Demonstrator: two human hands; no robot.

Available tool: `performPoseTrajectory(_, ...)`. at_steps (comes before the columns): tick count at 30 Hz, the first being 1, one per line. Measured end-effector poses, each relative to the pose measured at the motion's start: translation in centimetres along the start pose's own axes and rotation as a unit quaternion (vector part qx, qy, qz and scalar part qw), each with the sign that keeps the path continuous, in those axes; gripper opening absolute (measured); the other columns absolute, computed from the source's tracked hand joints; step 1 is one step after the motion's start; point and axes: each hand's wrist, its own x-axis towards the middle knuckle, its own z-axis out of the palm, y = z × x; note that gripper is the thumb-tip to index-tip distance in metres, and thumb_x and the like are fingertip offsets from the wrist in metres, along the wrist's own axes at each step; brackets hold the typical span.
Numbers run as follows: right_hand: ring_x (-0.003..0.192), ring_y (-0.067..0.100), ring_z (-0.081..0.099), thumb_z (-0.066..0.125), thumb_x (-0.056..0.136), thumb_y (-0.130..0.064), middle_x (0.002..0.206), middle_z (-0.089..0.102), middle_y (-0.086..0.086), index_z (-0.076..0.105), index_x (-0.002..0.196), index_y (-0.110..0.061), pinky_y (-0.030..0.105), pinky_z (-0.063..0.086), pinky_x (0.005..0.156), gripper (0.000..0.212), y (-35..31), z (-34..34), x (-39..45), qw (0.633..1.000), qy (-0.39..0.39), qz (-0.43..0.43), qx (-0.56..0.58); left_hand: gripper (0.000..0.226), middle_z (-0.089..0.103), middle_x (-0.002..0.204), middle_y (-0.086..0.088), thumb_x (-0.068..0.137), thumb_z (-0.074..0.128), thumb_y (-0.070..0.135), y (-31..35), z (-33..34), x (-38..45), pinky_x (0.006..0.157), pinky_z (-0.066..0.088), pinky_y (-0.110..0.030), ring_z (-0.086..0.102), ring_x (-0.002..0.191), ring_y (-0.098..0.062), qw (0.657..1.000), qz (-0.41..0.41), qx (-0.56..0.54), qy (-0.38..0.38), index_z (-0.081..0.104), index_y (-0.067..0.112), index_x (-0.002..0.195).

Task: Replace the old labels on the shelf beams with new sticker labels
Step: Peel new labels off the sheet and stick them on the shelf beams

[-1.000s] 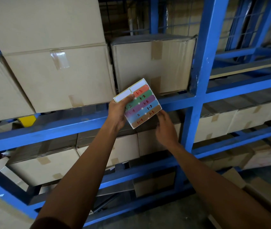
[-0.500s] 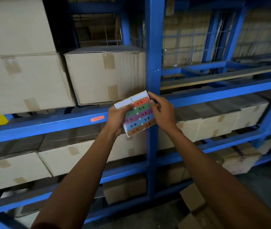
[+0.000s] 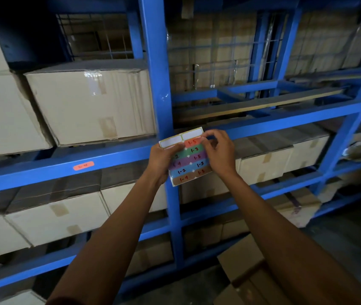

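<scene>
Blue steel racking fills the view, its bays stacked with taped cardboard boxes (image 3: 91,104). Starting at the left, note the orange label (image 3: 83,165) already stuck on the face of the shelf beam (image 3: 43,172), well apart from your hands. Moving toward the centre, your left hand (image 3: 162,158) grips the sticker sheet (image 3: 189,160) by its left edge, thumb curled over the front, holding it up in front of the upright post (image 3: 156,84). The sheet carries two blank white cells at the top and coloured rows below, hand-marked with codes such as 1-5, 1-3 and 1-2. To the right, your right hand (image 3: 220,150) pinches at the red sticker (image 3: 193,142) in the upper right of the sheet, fingertips curled on its edge; this appears to be the peel-off step. Risks from this position: pulling sharply or at a steep angle is likely to tear the sticker or fold its adhesive face onto itself. A loose hold on the left edge would let the sheet bend or slip as you peel. Lifting a neighbouring sticker by mistake is possible, since the rows touch. Check the written code against the beam position before application, because several codes repeat across rows.
</scene>
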Motion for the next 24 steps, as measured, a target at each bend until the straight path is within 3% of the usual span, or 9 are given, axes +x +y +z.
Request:
performPoseTrajectory(4,0.085,-0.002,0.055,0.057,0.096,-0.021,0.105,0.057,-0.001,0.062,0.097,-0.014,0.005,0.044,0.071,0.009,2.5,-1.3,0.7,0.999,0.025,-0.012,-0.019,0.024,0.077,0.099,-0.013,0.085,0.076,0.013,-1.3,1.9,2.4,0.071,0.063,-0.036,0.076,0.086,-0.026,0.999,0.001,0.035,-0.028,0.068,0.009,0.107)
performPoseTrajectory(9,0.081,0.008,0.059,0.052,0.099,-0.026,0.089,0.064,-0.003,0.058,0.096,-0.016,0.021,0.046,0.071,0.013,6.4,-3.2,1.5,0.99,0.132,0.051,0.003,0.025,0.077,0.1,-0.012,0.088,0.074,0.016,-2.5,3.6,5.3,0.063,0.063,-0.032,0.078,0.083,-0.022,0.998,-0.03,0.046,-0.037,0.065,0.008,0.11)
performPoseTrajectory(11,0.081,0.012,0.061,0.052,0.1,-0.025,0.088,0.064,-0.002,0.057,0.097,-0.015,0.025,0.048,0.073,0.012,7.8,-4.1,2.1,0.989,0.131,0.068,0.002,0.03,0.077,0.101,-0.011,0.088,0.075,0.017,-2.6,4.1,6.3,0.064,0.063,-0.034,0.078,0.084,-0.023,0.997,-0.035,0.048,-0.042,0.065,0.006,0.114)
performPoseTrajectory(15,0.086,0.02,0.064,0.05,0.1,-0.022,0.092,0.065,0.004,0.054,0.098,-0.016,0.033,0.052,0.078,0.008,10.0,-5.2,3.5,0.989,0.114,0.098,-0.017,0.022,0.08,0.085,-0.002,0.087,0.075,0.015,-1.7,5.7,8.4,0.053,0.059,-0.027,0.078,0.076,-0.018,0.998,-0.027,0.022,-0.05,0.066,0.009,0.107)
performPoseTrajectory(18,0.087,0.018,0.063,0.051,0.099,-0.021,0.093,0.063,0.001,0.052,0.098,-0.018,0.028,0.051,0.077,0.003,11.4,-5.6,4.8,0.988,0.11,0.109,-0.026,0.015,0.08,0.082,0.003,0.087,0.075,0.015,-1.3,7.0,10.2,0.054,0.059,-0.027,0.078,0.075,-0.016,0.999,-0.011,0.019,-0.041,0.068,0.014,0.1)
performPoseTrajectory(21,0.088,0.012,0.06,0.056,0.097,-0.02,0.095,0.061,-0.002,0.052,0.1,-0.018,0.012,0.045,0.072,0.005,13.1,-5.9,6.1,0.987,0.108,0.117,-0.016,0.014,0.08,0.085,0.0,0.086,0.076,0.017,-1.3,7.7,11.4,0.055,0.059,-0.027,0.077,0.077,-0.016,0.999,-0.003,0.026,-0.028,0.069,0.016,0.099)
performPoseTrajectory(24,0.088,0.011,0.059,0.058,0.096,-0.018,0.095,0.062,-0.001,0.055,0.103,-0.012,0.013,0.045,0.074,0.01,15.1,-6.1,7.4,0.988,0.093,0.124,-0.012,0.016,0.08,0.089,-0.001,0.086,0.076,0.016,-1.8,8.3,12.5,0.058,0.06,-0.029,0.078,0.079,-0.018,1.0,0.006,0.025,-0.011,0.07,0.015,0.1)
